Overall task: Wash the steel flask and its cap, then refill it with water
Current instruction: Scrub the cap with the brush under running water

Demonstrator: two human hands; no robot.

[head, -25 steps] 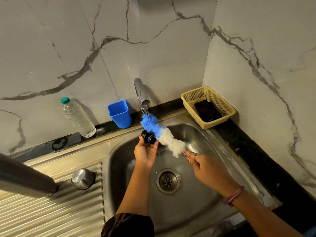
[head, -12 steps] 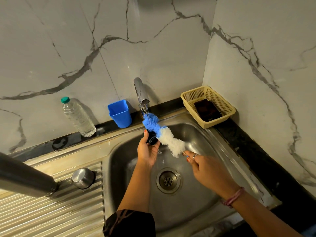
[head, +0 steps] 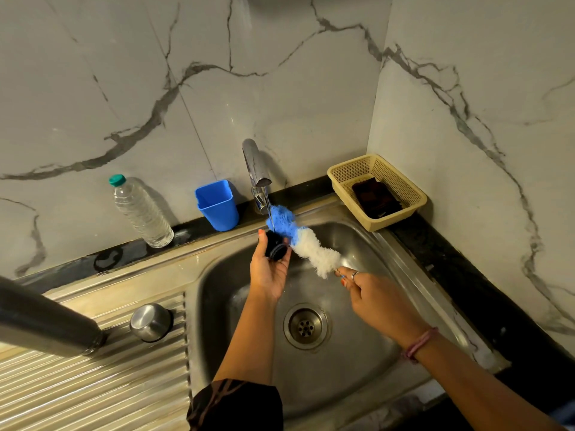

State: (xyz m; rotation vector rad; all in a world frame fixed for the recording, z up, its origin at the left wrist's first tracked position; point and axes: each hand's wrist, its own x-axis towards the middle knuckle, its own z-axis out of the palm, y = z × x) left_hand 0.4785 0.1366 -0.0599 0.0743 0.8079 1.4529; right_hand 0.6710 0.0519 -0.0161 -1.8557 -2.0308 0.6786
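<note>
My left hand holds a small black cap part over the sink basin, just under the tap. A thin stream of water runs from the tap onto it. My right hand grips the handle of a blue and white bottle brush, whose blue end lies against the black cap part. The dark steel flask lies on the ribbed drainboard at the left, partly out of frame. A round steel cap stands on the drainboard next to it.
On the ledge behind the sink stand a clear plastic bottle with a green top and a blue cup. A beige basket with a dark scrubber sits in the right corner. Marble walls close in at the back and right.
The brush has shifted slightly along the black cap part under the running water. My left hand has turned the cap a little in its fingers.
</note>
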